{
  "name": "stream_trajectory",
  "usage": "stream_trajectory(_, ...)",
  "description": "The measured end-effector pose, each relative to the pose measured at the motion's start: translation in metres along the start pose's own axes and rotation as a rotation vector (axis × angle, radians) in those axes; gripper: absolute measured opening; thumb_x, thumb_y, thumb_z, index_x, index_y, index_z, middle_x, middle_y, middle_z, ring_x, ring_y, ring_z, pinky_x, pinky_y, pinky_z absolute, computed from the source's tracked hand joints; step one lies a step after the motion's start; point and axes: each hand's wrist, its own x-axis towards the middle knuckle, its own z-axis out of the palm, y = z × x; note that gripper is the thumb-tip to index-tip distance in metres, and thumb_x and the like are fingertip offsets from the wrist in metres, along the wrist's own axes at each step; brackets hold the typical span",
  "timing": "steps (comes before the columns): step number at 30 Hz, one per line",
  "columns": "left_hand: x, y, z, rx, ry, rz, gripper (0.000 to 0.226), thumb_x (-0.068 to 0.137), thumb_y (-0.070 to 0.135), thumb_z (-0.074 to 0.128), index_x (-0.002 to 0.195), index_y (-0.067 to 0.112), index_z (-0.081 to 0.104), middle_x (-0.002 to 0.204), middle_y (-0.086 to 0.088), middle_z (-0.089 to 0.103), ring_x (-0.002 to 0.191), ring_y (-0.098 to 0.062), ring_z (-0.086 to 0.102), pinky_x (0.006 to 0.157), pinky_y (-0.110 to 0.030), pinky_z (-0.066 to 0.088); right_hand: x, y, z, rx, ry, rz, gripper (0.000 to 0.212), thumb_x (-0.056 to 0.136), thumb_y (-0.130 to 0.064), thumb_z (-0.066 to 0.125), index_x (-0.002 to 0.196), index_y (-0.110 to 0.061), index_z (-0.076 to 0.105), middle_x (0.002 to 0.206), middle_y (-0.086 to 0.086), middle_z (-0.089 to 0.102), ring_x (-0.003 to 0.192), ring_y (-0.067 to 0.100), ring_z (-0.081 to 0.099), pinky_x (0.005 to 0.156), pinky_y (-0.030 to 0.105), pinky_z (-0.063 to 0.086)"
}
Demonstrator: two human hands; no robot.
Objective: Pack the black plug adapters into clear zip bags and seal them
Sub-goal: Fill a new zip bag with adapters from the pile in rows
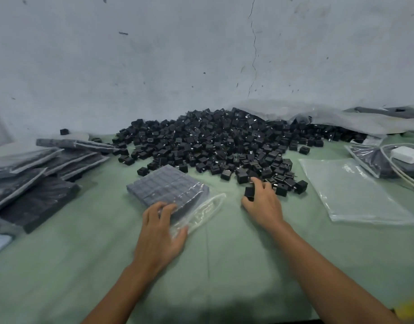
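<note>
A big heap of loose black plug adapters (224,143) covers the far middle of the green table (224,265). In front of it lies a clear zip bag (168,185) holding a flat grid of adapters, its open mouth crumpled toward me. My left hand (161,232) rests on the bag's near corner, fingers on the packed adapters and thumb on the loose plastic. At the heap's near edge my right hand (262,202) grips one black adapter (249,191) between thumb and fingers.
Several filled bags (37,174) are stacked at the left. A pile of flat empty clear bags (355,190) lies at the right, with a white charger and cable (405,155) behind it. Crumpled plastic sheeting (330,118) runs along the grey wall.
</note>
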Motion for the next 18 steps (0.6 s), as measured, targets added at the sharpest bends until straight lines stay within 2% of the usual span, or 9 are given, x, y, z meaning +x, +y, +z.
stream_trajectory(3, -0.006, 0.003, -0.002, -0.003, 0.042, -0.004, 0.042, 0.079, 0.031, 0.079, 0.112, 0.018, 0.057, 0.109, 0.003, 0.047, 0.102, -0.022, 0.045, 0.087, -0.036, 0.049, -0.003, 0.001, -0.002, 0.083, -0.005, -0.021, 0.040, 0.086, -0.038, 0.067, 0.122, -0.024, 0.056, 0.116, -0.001, 0.042, 0.101, 0.022, 0.052, 0.086, 0.038, 0.050)
stream_trajectory(8, -0.015, 0.007, -0.007, 0.001, -0.003, -0.059, 0.025, 0.082, 0.035, 0.070, 0.092, 0.028, 0.048, 0.088, 0.012, 0.050, 0.087, -0.019, 0.050, 0.069, -0.036, 0.046, -0.006, -0.003, -0.002, 0.140, 0.026, -0.067, 0.032, 0.084, -0.030, 0.070, 0.105, -0.031, 0.046, 0.102, -0.003, 0.055, 0.087, 0.018, 0.054, 0.074, 0.035, 0.048)
stream_trajectory(13, -0.017, 0.013, -0.008, 0.061, -0.053, -0.119, 0.028, 0.086, 0.046, 0.059, 0.083, 0.029, 0.037, 0.075, 0.009, 0.049, 0.073, -0.016, 0.045, 0.062, -0.033, 0.035, -0.007, -0.002, -0.005, 0.118, 0.025, -0.109, 0.046, 0.089, -0.028, 0.067, 0.132, -0.031, 0.051, 0.108, -0.001, 0.051, 0.098, 0.022, 0.052, 0.084, 0.037, 0.047)
stream_trajectory(15, -0.017, 0.014, -0.009, 0.081, -0.042, -0.137, 0.032, 0.086, 0.048, 0.058, 0.080, 0.027, 0.035, 0.069, 0.008, 0.047, 0.068, -0.019, 0.048, 0.060, -0.032, 0.032, -0.012, -0.007, -0.007, 0.139, 0.032, -0.106, 0.034, 0.089, -0.032, 0.066, 0.121, -0.031, 0.057, 0.107, -0.002, 0.053, 0.099, 0.022, 0.053, 0.082, 0.037, 0.048)
stream_trajectory(17, -0.018, 0.015, -0.008, 0.116, -0.017, -0.123, 0.034, 0.084, 0.047, 0.061, 0.077, 0.025, 0.036, 0.063, 0.008, 0.047, 0.065, -0.023, 0.056, 0.057, -0.030, 0.032, -0.023, -0.012, -0.008, 0.203, 0.051, -0.076, 0.023, 0.086, -0.037, 0.067, 0.102, -0.037, 0.050, 0.100, -0.008, 0.057, 0.091, 0.018, 0.056, 0.073, 0.036, 0.047)
stream_trajectory(18, -0.019, 0.016, -0.008, 0.133, -0.005, -0.108, 0.034, 0.083, 0.046, 0.063, 0.076, 0.025, 0.037, 0.060, 0.007, 0.048, 0.063, -0.025, 0.058, 0.055, -0.030, 0.032, -0.030, -0.016, -0.009, 0.260, 0.054, -0.058, 0.025, 0.085, -0.039, 0.068, 0.095, -0.037, 0.046, 0.095, -0.011, 0.057, 0.085, 0.016, 0.057, 0.069, 0.035, 0.046)
